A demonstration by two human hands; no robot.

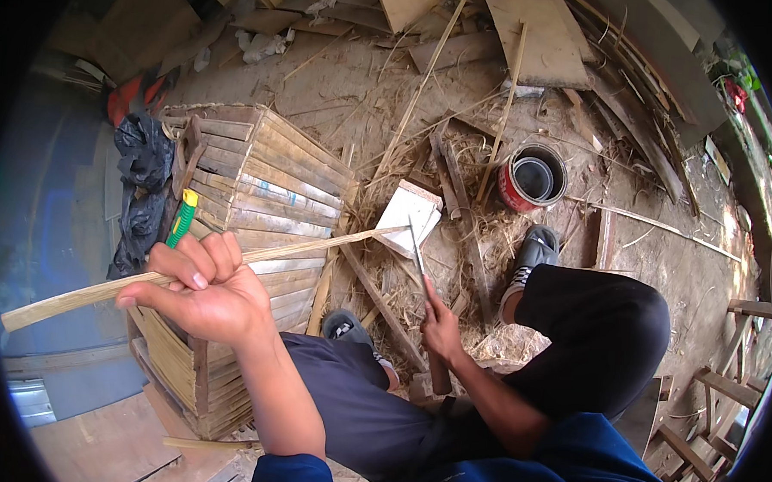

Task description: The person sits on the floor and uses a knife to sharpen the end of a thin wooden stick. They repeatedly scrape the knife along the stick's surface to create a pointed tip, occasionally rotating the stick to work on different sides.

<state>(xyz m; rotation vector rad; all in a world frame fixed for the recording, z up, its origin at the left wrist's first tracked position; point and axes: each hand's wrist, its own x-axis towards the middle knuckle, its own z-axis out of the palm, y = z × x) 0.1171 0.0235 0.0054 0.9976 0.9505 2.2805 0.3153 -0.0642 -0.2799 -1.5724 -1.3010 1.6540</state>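
Note:
My left hand [216, 294] is closed around a long, slightly bent wooden strip [317, 246], palm turned up. The strip's wide end sticks out past my fingers to the left, and its thin tip lies over a white-topped block [398, 210] on the ground. Gripped in my right hand [441, 331] is a knife [419, 253], its narrow blade pointing away from me. The blade crosses the block close to the strip's tip; whether the two touch I cannot tell. Just beyond my left hand stands a green and yellow handle [182, 217], its lower part hidden.
A slatted wooden crate [294, 181] stands to my left, with black plastic [139, 183] beside it. Ahead to the right is a red can [526, 180]. Loose sticks, shavings and boards [541, 41] litter the dirt floor. Wooden frames [729, 385] stand at far right.

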